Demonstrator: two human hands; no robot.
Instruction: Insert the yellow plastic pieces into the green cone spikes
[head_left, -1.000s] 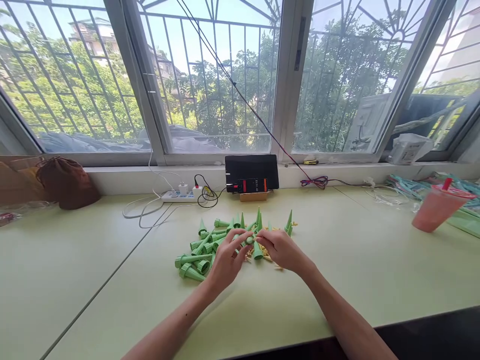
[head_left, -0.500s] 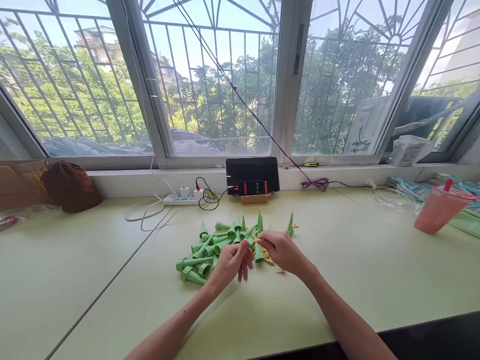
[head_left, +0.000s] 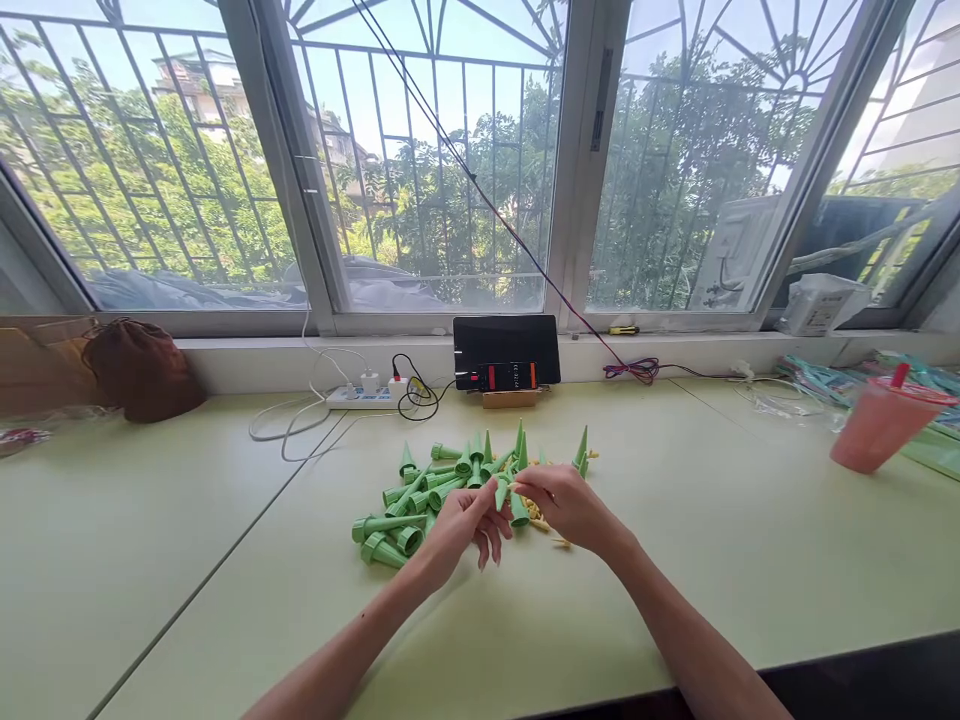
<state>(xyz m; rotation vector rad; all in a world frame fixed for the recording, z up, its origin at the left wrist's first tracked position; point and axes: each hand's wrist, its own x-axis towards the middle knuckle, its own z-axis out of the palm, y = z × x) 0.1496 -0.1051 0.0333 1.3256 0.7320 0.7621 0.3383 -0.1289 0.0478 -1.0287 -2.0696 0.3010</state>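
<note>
My left hand [head_left: 466,522] pinches a small green plastic spike [head_left: 501,495] between thumb and fingers, its pointed end tilted down. Against the spike's upper end, my right hand [head_left: 564,505] pinches a small pale yellow piece [head_left: 513,486], mostly hidden by the fingertips. Many hollow green plastic cones [head_left: 409,502] lie heaped to the left of and behind the hands. A few green cones [head_left: 582,447] stand point up behind my right hand. Small yellow pieces [head_left: 537,516] are scattered under and around that hand.
A tablet [head_left: 506,340] with a phone [head_left: 513,376] before it leans by the sill. To its left lies a power strip [head_left: 364,396] with cables. A pink cup [head_left: 874,425] stands at right, a brown pouch [head_left: 146,372] at left. A table seam [head_left: 225,562] runs diagonally.
The green spike in my left hand has turned so that its point now shows downward. Both hands stay close together in nearly the same place.
</note>
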